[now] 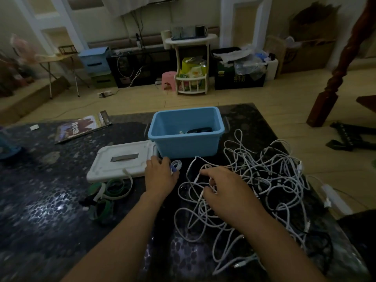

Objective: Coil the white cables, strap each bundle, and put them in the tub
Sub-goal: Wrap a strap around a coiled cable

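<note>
The left hand (160,173) rests on a small coiled bundle (176,165) just in front of the blue tub (186,142), fingers curled over it, though how firmly it grips is hidden by the hand itself. The right hand (220,187) lies half-curled in the tangled white cables (262,180) on the dark table (40,200), pinching a strand. Dim light blurs the tub's contents and the straps (109,189) beside the white lid (122,161).
</note>
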`<state>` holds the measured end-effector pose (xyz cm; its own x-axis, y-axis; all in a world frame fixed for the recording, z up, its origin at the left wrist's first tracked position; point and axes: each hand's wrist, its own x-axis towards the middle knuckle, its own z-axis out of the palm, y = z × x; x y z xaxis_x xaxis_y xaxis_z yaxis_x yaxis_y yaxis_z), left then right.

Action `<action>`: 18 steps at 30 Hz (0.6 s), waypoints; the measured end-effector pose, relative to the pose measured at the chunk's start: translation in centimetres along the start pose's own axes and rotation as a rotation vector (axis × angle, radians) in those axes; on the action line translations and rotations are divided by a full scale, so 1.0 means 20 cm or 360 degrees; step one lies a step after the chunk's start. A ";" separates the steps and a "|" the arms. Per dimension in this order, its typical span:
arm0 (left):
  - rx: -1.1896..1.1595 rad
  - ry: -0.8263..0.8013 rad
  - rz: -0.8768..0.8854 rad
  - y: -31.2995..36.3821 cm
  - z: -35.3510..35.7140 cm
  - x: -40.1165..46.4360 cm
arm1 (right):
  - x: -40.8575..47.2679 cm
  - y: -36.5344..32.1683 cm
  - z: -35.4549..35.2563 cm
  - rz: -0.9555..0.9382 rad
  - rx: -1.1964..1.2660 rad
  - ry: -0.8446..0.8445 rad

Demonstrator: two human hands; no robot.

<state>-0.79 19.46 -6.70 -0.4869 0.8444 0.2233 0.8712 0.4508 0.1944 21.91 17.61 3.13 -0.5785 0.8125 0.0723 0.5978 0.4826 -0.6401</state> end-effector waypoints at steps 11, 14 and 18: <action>-0.0668 -0.0263 0.0170 0.04 -0.38 -0.33 | -0.04 0.02 -0.07 0.0134 -0.0266 -0.0052; -0.0715 -0.0527 0.0189 0.04 -0.46 -0.55 | -0.06 0.00 -0.04 0.0129 -0.0354 -0.0072; -0.0793 -0.0490 0.0105 -0.02 -0.52 -0.76 | -0.06 -0.03 0.08 0.0121 -0.0499 -0.0043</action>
<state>5.61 3.43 -0.14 -0.3269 0.9448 -0.0228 0.7280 0.2672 0.6314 21.37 15.87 2.12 -0.5376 0.8431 0.0102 0.7794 0.5016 -0.3755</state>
